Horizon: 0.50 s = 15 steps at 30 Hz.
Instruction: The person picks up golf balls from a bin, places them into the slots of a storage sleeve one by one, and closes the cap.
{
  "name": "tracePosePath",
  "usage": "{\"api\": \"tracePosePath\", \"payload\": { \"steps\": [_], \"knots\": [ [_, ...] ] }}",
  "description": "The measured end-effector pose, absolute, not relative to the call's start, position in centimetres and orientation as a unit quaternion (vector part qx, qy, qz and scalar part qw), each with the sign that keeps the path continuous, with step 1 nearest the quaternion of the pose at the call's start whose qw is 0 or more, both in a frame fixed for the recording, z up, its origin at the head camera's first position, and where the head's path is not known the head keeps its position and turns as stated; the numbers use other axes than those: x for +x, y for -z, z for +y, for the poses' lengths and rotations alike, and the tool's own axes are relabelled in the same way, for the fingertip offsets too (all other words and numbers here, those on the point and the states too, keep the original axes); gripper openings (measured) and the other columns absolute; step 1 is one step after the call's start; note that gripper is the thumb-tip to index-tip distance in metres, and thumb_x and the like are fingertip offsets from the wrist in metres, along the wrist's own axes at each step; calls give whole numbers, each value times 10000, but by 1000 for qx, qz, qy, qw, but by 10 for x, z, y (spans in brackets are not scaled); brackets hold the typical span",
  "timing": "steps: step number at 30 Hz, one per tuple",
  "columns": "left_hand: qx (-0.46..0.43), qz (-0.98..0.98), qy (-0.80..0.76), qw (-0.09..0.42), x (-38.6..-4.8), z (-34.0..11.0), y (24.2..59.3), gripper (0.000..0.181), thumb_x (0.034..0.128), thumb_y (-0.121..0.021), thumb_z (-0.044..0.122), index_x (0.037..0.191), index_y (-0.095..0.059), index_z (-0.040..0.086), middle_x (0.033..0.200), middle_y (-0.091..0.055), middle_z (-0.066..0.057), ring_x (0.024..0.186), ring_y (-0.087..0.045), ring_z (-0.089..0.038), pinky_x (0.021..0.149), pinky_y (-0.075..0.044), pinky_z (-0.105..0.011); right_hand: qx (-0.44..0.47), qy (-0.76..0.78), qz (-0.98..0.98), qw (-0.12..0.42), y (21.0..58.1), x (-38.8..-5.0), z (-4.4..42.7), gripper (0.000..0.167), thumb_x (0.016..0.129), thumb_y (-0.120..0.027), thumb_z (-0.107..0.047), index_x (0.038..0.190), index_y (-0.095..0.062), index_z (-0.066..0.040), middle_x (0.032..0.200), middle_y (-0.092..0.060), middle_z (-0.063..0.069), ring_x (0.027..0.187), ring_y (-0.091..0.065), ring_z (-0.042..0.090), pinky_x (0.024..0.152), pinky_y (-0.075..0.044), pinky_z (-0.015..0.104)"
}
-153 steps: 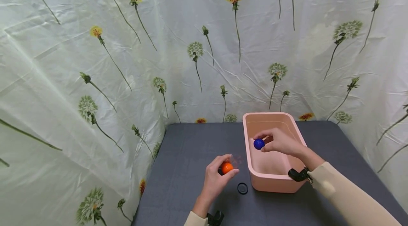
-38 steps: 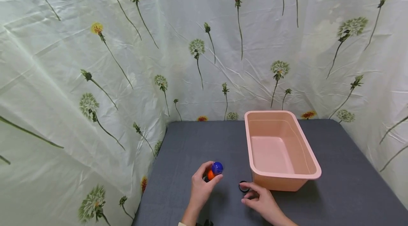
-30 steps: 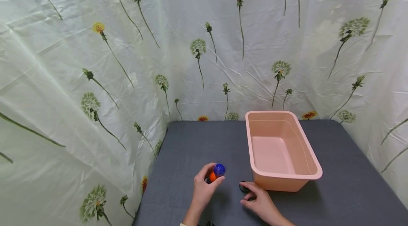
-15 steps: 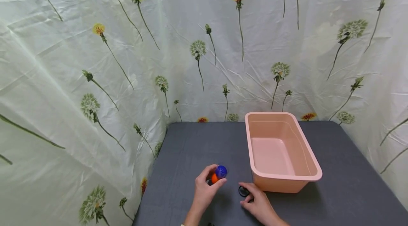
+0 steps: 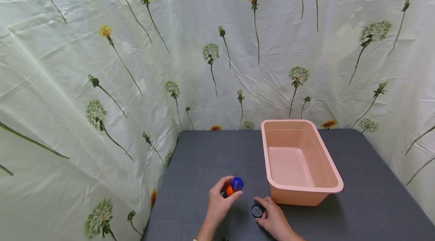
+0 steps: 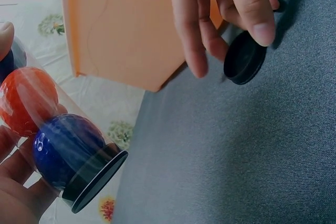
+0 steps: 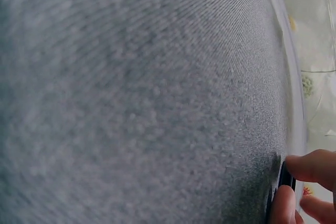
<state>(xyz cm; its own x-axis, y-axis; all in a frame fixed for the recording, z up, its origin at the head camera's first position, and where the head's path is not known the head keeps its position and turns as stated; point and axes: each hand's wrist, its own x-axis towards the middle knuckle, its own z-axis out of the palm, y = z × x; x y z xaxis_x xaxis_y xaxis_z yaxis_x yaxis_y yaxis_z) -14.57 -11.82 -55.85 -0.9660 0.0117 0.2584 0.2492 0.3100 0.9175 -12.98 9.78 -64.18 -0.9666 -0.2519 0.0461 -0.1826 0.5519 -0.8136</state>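
My left hand (image 5: 219, 201) grips a clear plastic tube (image 6: 79, 100). Stacked inside it are an orange ball (image 6: 29, 100) between two blue balls, the lower blue ball (image 6: 68, 148) resting by a black end cap (image 6: 97, 182). The upper blue ball (image 5: 236, 184) sits at the tube's other end, where no cap shows. To the right, my right hand (image 5: 274, 220) pinches a round black lid (image 5: 257, 210) between thumb and fingers. In the left wrist view this lid (image 6: 245, 59) looks tilted, its hollow side showing; the right wrist view catches only its edge (image 7: 285, 178).
A pink plastic bin (image 5: 302, 188) stands on the dark grey table (image 5: 210, 154), just beyond and right of my right hand. No balls show inside it. A flowered white curtain (image 5: 190, 63) hangs behind and beside the table.
Earlier my right hand held a blue ball over the bin; that ball is now in the tube. Since then the right hand has taken the lid off the table and drawn it slightly nearer.
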Motion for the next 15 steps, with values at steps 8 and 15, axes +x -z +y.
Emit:
{"api": "tracePosePath", "payload": {
  "steps": [8, 15],
  "knots": [
    [-111, -794, 587, 113, -150, -120, 571, 460, 807, -859, 358, 1205, -661, 241, 1136, -686, 51, 961, -645, -138, 869, -539, -340, -135, 418, 898, 15, 643, -129, 97, 459, 641, -929, -103, 1058, -740, -69, 889, -486, -36, 618, -436, 18, 545, -390, 233],
    [-114, -795, 586, 106, -149, -120, 569, 460, 810, -854, 376, 1206, -660, 245, 1131, -684, 54, 957, -646, -132, 866, -541, -332, -169, 406, 898, 12, 637, -129, 98, 417, 679, -914, -161, 1048, -734, -90, 902, -537, -60, 627, -455, -4, 551, -413, 226]
  ]
}}
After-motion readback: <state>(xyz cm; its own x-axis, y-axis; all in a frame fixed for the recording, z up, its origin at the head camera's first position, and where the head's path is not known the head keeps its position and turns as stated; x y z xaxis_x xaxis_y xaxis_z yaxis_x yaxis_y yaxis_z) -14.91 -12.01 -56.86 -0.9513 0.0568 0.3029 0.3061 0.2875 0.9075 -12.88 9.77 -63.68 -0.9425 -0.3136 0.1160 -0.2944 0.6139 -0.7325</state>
